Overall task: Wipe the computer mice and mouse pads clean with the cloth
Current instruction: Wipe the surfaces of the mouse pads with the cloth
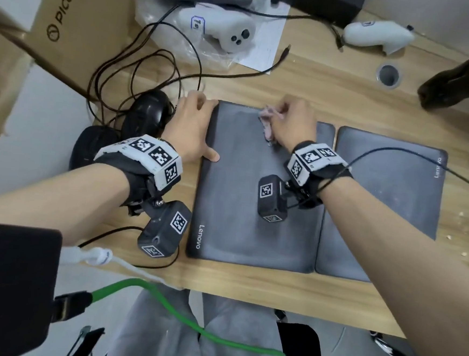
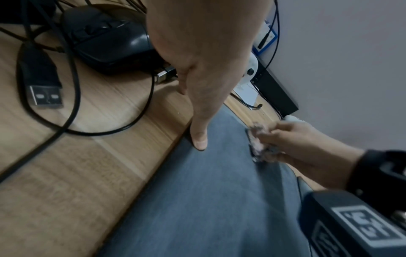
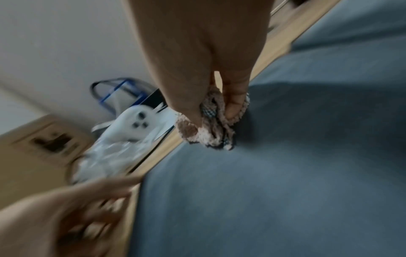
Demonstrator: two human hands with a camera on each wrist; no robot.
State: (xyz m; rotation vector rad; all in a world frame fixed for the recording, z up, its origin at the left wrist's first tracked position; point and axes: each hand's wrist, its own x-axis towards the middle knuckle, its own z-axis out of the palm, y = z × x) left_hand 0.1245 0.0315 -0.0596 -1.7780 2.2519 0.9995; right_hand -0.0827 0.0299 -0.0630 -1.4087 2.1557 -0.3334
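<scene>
Two grey Lenovo mouse pads lie side by side on the wooden desk, a left pad (image 1: 240,195) and a right pad (image 1: 389,195). My right hand (image 1: 291,120) grips a bunched pinkish cloth (image 1: 267,124) and presses it on the far part of the left pad (image 3: 263,173); the cloth (image 3: 211,125) sits between thumb and fingers. My left hand (image 1: 192,124) lies flat at the pad's left edge, its thumb (image 2: 198,137) pressing on the pad (image 2: 208,200). Two black mice (image 1: 147,112) (image 1: 92,147) sit left of the pad, one mouse (image 2: 105,38) close behind my left hand.
Tangled black cables (image 1: 141,66) and a USB plug (image 2: 44,90) lie by the mice. White controllers (image 1: 225,31) (image 1: 379,32) sit at the back, a cola bottle (image 1: 466,75) at the far right, a cardboard box (image 1: 60,18) at the left. A cable hole (image 1: 388,74) is in the desk.
</scene>
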